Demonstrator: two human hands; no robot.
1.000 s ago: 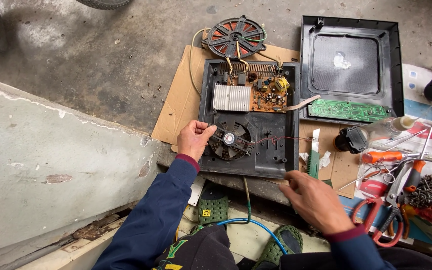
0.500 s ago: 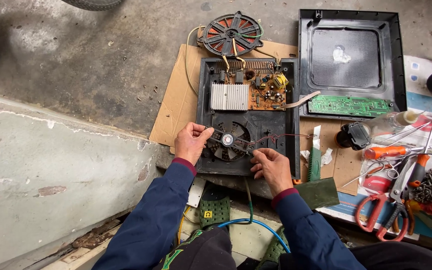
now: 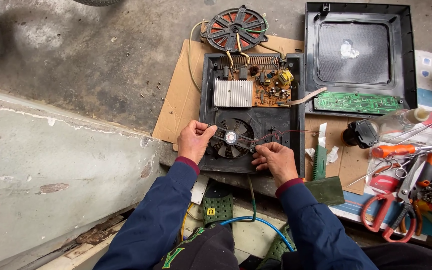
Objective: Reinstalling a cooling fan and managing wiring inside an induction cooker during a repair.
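Nearest the camera, 2 dark blue sleeves with maroon cuffs reached forward from the person's lap, over green sandals (image 3: 218,206) and a blue hose (image 3: 256,221) on the floor. The left hand (image 3: 194,140) sat at the left end of the cooling fan (image 3: 231,138), thumb and fingers pinched on the fan's frame there. The right hand (image 3: 275,158) sat at the fan's lower right, fingertips closed on that end of the frame where thin red wires (image 3: 281,134) led off; whether it gripped the frame or the wires could not be told.

The fan lay in the lower half of the opened black cooker base (image 3: 207,95), its mounting bar running as the long axis from upper left to lower right, so it spanned the gap between the 2 hands. Each hand held 1 end; neither was clearly nearer the hub. Both wrists were bent slightly down, palms turned inward toward each other.

Beyond the fan, in the same base, stood a ribbed silver heatsink (image 3: 233,93) beside an orange circuit board (image 3: 272,87). Further on lay the red-and-black coil (image 3: 236,28), tethered by wires. The base rested on brown cardboard (image 3: 178,95). To the right were a green control board (image 3: 356,102), the black top cover (image 3: 358,45), and nearer, red-handled scissors (image 3: 388,220) and an orange screwdriver (image 3: 393,150).
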